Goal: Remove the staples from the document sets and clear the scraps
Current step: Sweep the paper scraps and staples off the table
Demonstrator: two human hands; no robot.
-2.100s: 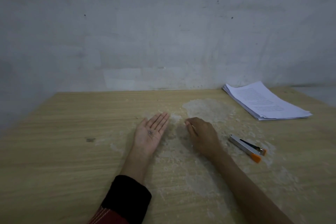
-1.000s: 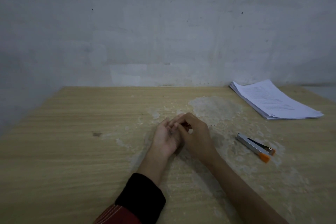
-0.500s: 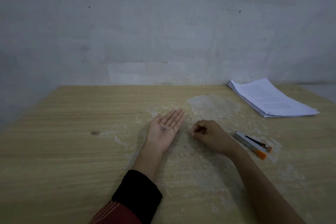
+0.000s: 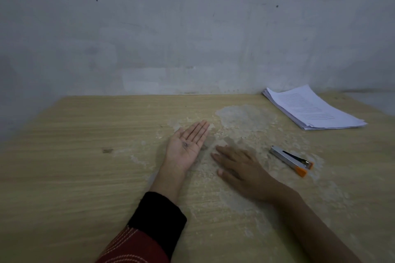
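Note:
My left hand (image 4: 187, 146) lies palm up on the wooden table (image 4: 74, 166), fingers straight, with a small cluster of removed staples (image 4: 186, 144) resting in the palm. Just to its right, my right hand (image 4: 237, 166) lies flat, palm down, fingers spread on the tabletop and holding nothing. A silver stapler with orange ends (image 4: 291, 160) lies to the right of that hand. The stack of white printed documents (image 4: 312, 110) sits at the far right of the table.
A grey wall stands directly behind the table's far edge. The tabletop has a pale worn patch (image 4: 245, 117) beyond my hands and a small dark mark (image 4: 107, 151) at left. The table's right edge runs just past the documents.
My right hand pinched something off the table, brought it to my left palm, pulled back curled, and now lies flat and spread. My left hand stayed palm up with the staples.

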